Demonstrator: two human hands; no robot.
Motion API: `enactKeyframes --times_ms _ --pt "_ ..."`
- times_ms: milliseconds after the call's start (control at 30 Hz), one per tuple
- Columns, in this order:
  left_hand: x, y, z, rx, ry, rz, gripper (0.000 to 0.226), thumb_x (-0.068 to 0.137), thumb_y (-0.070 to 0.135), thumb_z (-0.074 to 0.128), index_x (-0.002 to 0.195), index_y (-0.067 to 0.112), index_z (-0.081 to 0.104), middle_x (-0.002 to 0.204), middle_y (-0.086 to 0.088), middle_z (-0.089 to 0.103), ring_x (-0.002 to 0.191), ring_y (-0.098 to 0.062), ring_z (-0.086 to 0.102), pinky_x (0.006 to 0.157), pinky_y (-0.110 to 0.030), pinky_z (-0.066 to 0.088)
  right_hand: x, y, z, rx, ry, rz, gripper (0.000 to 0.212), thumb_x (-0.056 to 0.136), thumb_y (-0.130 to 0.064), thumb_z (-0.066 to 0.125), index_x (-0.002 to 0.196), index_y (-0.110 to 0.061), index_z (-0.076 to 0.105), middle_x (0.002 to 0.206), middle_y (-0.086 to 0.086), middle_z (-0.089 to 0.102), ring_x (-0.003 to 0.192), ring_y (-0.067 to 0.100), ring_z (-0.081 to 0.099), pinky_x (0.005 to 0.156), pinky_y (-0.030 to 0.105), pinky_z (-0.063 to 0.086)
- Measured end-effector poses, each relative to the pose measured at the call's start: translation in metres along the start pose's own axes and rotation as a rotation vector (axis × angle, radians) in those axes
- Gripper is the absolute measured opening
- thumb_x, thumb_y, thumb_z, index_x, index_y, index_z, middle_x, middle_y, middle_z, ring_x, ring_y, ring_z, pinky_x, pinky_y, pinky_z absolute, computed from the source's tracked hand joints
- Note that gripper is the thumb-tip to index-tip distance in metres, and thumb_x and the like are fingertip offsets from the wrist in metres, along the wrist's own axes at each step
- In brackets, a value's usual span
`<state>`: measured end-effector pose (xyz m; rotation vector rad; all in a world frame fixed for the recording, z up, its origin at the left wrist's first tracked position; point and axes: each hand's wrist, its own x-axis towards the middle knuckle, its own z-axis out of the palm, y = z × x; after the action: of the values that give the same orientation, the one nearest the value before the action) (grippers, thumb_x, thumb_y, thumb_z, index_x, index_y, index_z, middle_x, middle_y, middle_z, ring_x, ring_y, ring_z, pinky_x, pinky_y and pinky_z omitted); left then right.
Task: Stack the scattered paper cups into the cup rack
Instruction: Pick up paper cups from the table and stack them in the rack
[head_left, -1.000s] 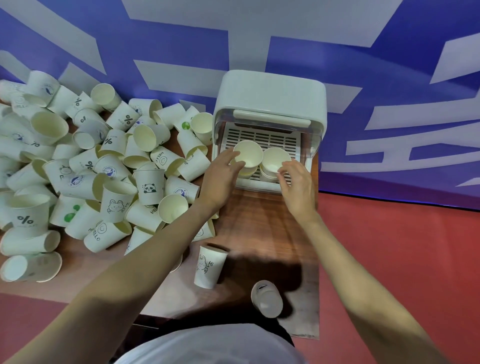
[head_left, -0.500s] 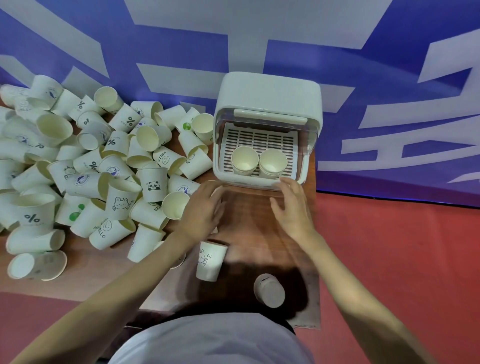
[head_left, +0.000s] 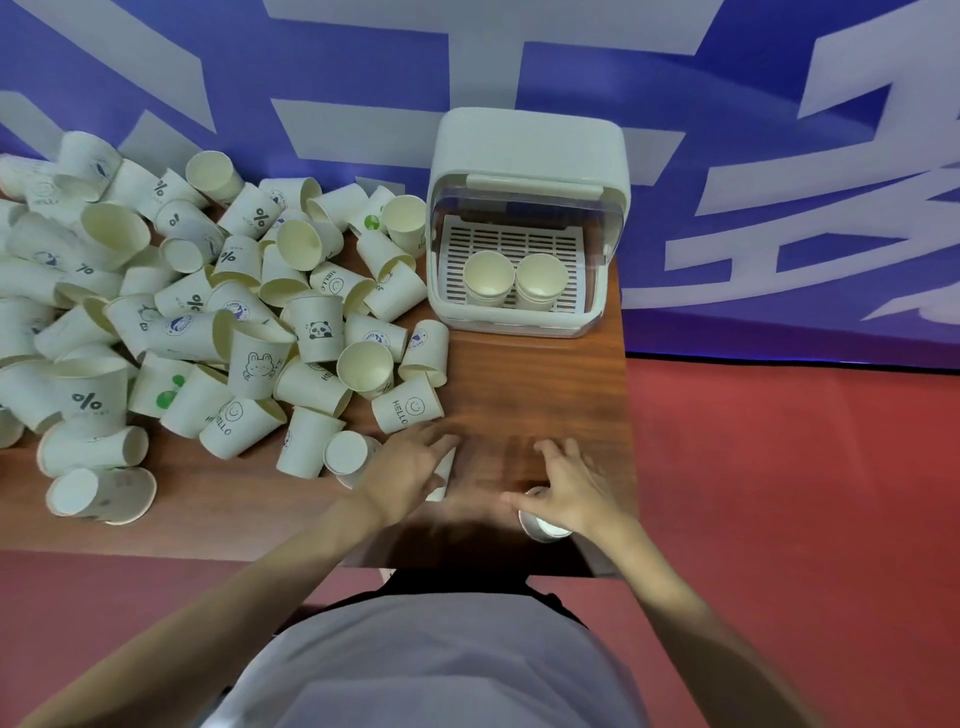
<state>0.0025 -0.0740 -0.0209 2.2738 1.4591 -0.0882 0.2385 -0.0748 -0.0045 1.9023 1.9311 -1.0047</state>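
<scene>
The white cup rack (head_left: 530, 145) stands open at the table's far right, with its lid raised. Two short stacks of paper cups (head_left: 488, 278) sit side by side on its slotted tray. A big heap of scattered paper cups (head_left: 208, 312) covers the left of the table. My left hand (head_left: 410, 470) is spread over a printed cup (head_left: 443, 477) at the near edge of the heap, which it mostly hides. My right hand (head_left: 574, 493) lies over an upside-down cup (head_left: 540, 526) near the table's front edge, fingers apart. Both hands are motion-blurred.
The brown wooden table (head_left: 524, 379) shows a bare strip between the rack and my hands. Its right edge runs just past the rack, with red floor (head_left: 779, 493) beyond. A blue and white wall (head_left: 727, 104) stands behind.
Both hands have pulled back from the rack toward me, leaving the two stacks inside. The left hand now covers the printed cup and the right hand covers the upside-down cup.
</scene>
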Motion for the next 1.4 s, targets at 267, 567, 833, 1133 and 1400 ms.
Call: enactKeyframes --times_ms 267,567,833,1133,1400 --pt "-0.004 0.008 0.005 0.128 0.0 0.041 0.07 0.073 -0.003 0.062 0.138 0.013 0.038 0.136 -0.011 0.042 0.124 -0.029 0.041 0.097 -0.036 0.036 -0.01 -0.011 0.019 -0.253 -0.068 0.073 0.074 0.078 -0.031 0.073 0.137 -0.015 0.032 0.132 0.009 0.038 0.116 0.031 0.052 0.087 0.035 0.046" --pt "-0.012 0.009 0.001 0.107 0.039 0.026 0.061 0.079 -0.006 0.051 0.136 0.013 0.038 0.129 -0.011 0.046 0.115 -0.028 0.044 0.089 -0.037 0.04 -0.005 -0.008 0.013 0.144 0.344 -0.133 0.061 0.092 -0.034 0.056 0.144 -0.016 0.031 0.132 0.008 0.039 0.122 0.029 0.045 0.094 0.041 0.046" --pt "-0.034 0.006 -0.004 -0.006 0.177 0.077 0.036 0.085 0.001 0.059 0.121 0.002 0.055 0.115 -0.017 0.059 0.099 -0.033 0.055 0.075 -0.043 0.049 -0.001 0.008 0.048 0.072 0.341 -0.184 0.073 0.096 -0.024 0.049 0.151 -0.032 0.001 0.157 0.005 0.011 0.138 0.03 0.032 0.105 0.044 0.041" --pt "-0.05 0.01 -0.018 -0.152 0.3 0.073 0.015 0.088 0.004 0.059 0.1 -0.002 0.067 0.099 -0.017 0.065 0.092 -0.033 0.06 0.07 -0.036 0.046 0.01 0.007 0.038 0.002 0.304 -0.191 0.067 0.094 -0.024 0.056 0.15 -0.031 0.019 0.152 0.015 0.018 0.139 0.03 0.028 0.109 0.045 0.032" --pt "-0.043 0.011 -0.01 -0.218 0.302 0.037 0.007 0.083 0.003 0.066 0.089 0.0 0.068 0.105 -0.017 0.064 0.096 -0.036 0.061 0.076 -0.043 0.053 0.02 0.001 0.021 0.001 0.379 -0.209 0.024 0.088 -0.022 0.063 0.106 -0.009 0.055 0.138 0.01 0.038 0.113 0.034 0.053 0.098 0.041 0.042"
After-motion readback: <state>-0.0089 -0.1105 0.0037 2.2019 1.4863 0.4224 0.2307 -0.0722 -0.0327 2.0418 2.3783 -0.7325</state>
